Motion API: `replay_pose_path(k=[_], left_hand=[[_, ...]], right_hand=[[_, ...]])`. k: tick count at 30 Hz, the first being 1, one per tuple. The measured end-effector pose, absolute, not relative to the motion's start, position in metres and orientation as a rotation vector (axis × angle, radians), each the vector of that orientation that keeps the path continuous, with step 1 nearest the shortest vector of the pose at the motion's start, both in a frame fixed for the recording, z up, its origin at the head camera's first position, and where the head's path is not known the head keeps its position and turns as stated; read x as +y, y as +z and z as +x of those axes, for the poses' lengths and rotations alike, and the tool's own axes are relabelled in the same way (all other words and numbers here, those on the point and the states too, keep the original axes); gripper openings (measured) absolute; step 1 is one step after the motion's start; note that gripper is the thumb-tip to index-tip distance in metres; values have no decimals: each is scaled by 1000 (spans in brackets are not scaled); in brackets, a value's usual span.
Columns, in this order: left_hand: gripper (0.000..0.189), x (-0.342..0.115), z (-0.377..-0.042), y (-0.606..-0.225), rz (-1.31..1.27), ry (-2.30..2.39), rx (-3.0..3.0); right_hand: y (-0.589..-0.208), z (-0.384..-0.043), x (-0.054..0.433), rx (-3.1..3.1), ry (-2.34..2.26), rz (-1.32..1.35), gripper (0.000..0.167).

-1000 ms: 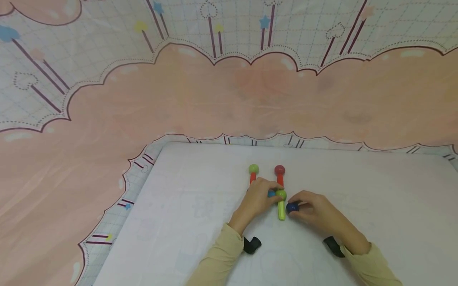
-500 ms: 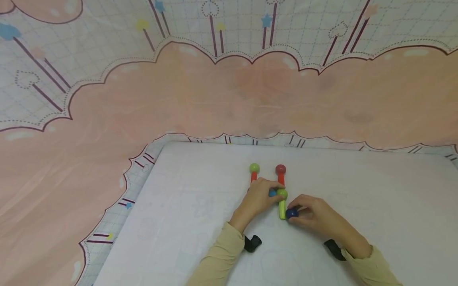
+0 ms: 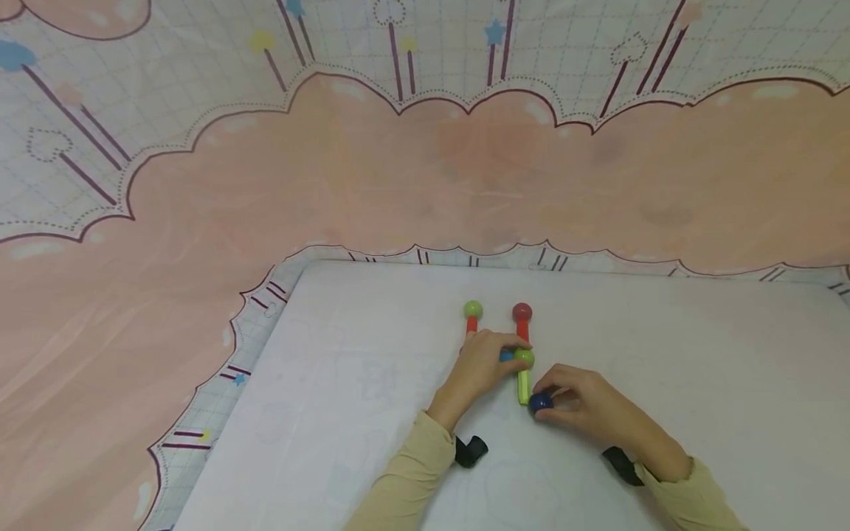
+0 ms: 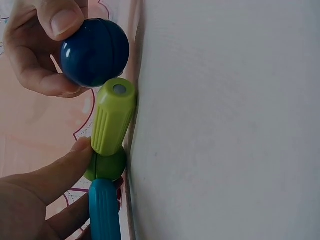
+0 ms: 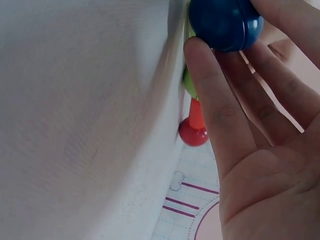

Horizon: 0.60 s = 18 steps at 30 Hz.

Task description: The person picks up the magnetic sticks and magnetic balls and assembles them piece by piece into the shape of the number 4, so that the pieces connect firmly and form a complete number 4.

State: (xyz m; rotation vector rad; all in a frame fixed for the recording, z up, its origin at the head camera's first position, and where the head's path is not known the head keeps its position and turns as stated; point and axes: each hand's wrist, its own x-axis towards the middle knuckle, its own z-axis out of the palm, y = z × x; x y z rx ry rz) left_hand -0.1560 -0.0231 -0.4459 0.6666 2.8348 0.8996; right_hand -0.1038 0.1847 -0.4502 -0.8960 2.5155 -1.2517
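My left hand (image 3: 479, 365) holds a green ball (image 3: 524, 358) between thumb and finger. A blue magnetic rod (image 4: 104, 210) joins that ball from the left, mostly behind the hand in the head view. From the ball a yellow-green rod (image 4: 114, 117) points toward me, its metal tip showing in the left wrist view. My right hand (image 3: 584, 394) pinches a dark blue ball (image 3: 541, 402) just beside this rod's near end; whether they touch I cannot tell. Beyond the green ball, a red rod (image 3: 522, 330) leads to a red ball (image 3: 522, 312).
Another red rod (image 3: 471, 325) topped by a light green ball (image 3: 473, 310) lies past my left hand. All this is on a white tabletop (image 3: 345, 354). A peach-and-white patterned cloth (image 3: 398, 177) lies beyond its far and left edges. Each wrist wears a black strap piece (image 3: 473, 451).
My right hand has moved the dark blue ball toward me along the yellow-green rod, from beside its middle to its near end. My left hand keeps its hold on the green ball.
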Motion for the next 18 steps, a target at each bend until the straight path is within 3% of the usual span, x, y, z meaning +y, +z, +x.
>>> replay_pose_path(k=[18], left_hand=[[28,-22,-156,-447,622,925,2847]], right_hand=[[-453,-101,178,2484,-1254,-890,22]])
